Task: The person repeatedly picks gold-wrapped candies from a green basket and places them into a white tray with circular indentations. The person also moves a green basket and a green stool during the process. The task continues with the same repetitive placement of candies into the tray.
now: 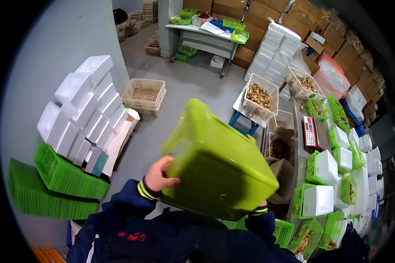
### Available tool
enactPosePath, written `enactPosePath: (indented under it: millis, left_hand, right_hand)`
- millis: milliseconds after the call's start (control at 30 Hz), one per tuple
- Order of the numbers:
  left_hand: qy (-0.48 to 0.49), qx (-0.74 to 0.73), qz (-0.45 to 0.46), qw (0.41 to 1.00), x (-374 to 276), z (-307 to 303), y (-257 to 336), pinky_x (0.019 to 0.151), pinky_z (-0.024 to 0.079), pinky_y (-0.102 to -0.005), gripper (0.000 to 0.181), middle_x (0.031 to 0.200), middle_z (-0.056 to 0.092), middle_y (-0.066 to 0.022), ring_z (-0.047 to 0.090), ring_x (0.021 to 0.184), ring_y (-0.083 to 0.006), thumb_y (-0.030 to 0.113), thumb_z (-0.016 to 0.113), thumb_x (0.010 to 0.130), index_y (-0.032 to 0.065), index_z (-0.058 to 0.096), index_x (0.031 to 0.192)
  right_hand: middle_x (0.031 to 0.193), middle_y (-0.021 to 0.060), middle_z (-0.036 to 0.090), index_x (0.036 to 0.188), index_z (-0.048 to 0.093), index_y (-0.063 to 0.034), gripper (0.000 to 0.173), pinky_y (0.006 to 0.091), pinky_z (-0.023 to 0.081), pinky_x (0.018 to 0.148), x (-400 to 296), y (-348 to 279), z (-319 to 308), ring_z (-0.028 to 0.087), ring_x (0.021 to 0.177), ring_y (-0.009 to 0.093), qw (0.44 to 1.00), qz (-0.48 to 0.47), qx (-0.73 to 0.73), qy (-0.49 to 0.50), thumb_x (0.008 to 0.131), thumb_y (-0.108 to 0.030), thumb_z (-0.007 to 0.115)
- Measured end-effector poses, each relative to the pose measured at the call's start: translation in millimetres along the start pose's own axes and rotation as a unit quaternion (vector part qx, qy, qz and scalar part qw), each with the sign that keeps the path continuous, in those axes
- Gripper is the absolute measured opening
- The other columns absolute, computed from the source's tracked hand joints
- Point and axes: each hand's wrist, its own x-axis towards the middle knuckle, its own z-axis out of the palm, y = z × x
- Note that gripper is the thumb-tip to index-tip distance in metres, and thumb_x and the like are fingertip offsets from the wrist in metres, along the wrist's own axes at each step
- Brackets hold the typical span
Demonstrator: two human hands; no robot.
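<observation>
A large lime-green plastic bin (214, 164) hangs tilted in front of my body, one broad flat face turned up toward me. My left hand (160, 175) grips its left edge, the thumb lying on the near face. On the lower right side, my right hand (262, 204) holds the bin too; most of it is hidden behind the bin, with only a small part showing above the striped cuff. The inside of the bin is out of sight.
White foam boxes (85, 108) and nested green baskets (69, 177) are stacked left. Cream crates (144, 95) stand ahead on the floor. Right, a crate of brown produce (258, 97) rests on a blue-legged stand; a metal table (298, 144) carries a scale (311, 133). A person's sleeve (352, 243) shows lower right.
</observation>
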Motion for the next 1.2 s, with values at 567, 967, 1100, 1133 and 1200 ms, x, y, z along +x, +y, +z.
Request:
enactPosePath:
  millis: [567, 967, 1100, 1133, 1200]
  left_hand:
    - [0.133, -0.196, -0.024, 0.971, 402.1, -274.7, -83.2, 0.085, 0.047, -0.0331, 0.065, 0.111, 0.057, -0.0141, 0.058, 0.098, -0.0222, 0.039, 0.062, 0.074, -0.0038, 0.045, 0.120]
    - [0.251, 0.005, -0.158, 0.955, 807.8, -385.2, -220.4, 0.068, 0.047, -0.0231, 0.031, 0.094, 0.059, -0.0066, 0.060, 0.078, -0.0125, 0.021, 0.052, 0.090, 0.0023, 0.050, 0.114]
    - [0.171, -0.008, -0.190, 0.967, 899.6, -408.3, -218.5, 0.067, 0.048, -0.0225, 0.026, 0.089, 0.058, -0.0060, 0.060, 0.076, -0.0122, 0.013, 0.055, 0.088, 0.0003, 0.051, 0.110]
    - [0.165, -0.011, -0.216, 0.962, 923.5, -419.1, -217.4, 0.068, 0.049, -0.0228, 0.025, 0.090, 0.059, -0.0073, 0.060, 0.076, -0.0126, 0.013, 0.055, 0.089, 0.0002, 0.051, 0.110]
    - [0.148, -0.001, -0.220, 0.964, 975.4, -445.0, -221.0, 0.067, 0.050, -0.0241, 0.023, 0.087, 0.061, -0.0080, 0.061, 0.075, -0.0135, 0.013, 0.053, 0.089, 0.0011, 0.052, 0.108]
  right_hand:
    - [0.097, 0.0128, 0.064, 0.118, 0.050, -0.0009, 0.028, 0.0292, 0.050, 0.071, 558.7, -129.9, 122.5, 0.063, 0.082, 0.020, 0.967, -0.082, -0.239, -0.038, 0.093, -0.013, 0.044]
    - [0.080, 0.0069, 0.064, 0.092, 0.063, 0.0065, 0.034, 0.0225, 0.043, 0.059, 883.3, -260.2, 129.9, 0.056, 0.066, 0.011, 0.955, -0.196, -0.182, 0.129, 0.095, -0.020, 0.043]
    - [0.059, -0.0052, 0.046, 0.068, 0.058, 0.0014, 0.034, 0.0219, 0.029, 0.048, 1032.1, -250.5, 91.8, 0.036, 0.054, 0.004, 0.931, -0.205, -0.239, 0.188, 0.092, -0.022, 0.052]
    - [0.056, -0.0072, 0.037, 0.060, 0.051, -0.0008, 0.038, 0.0233, 0.025, 0.046, 1071.3, -246.6, 83.9, 0.030, 0.054, 0.004, 0.927, -0.215, -0.247, 0.183, 0.091, -0.022, 0.054]
    - [0.054, -0.0052, 0.038, 0.059, 0.050, -0.0009, 0.038, 0.0252, 0.028, 0.047, 1138.3, -244.7, 67.8, 0.033, 0.053, 0.005, 0.908, -0.200, -0.304, 0.206, 0.090, -0.024, 0.055]
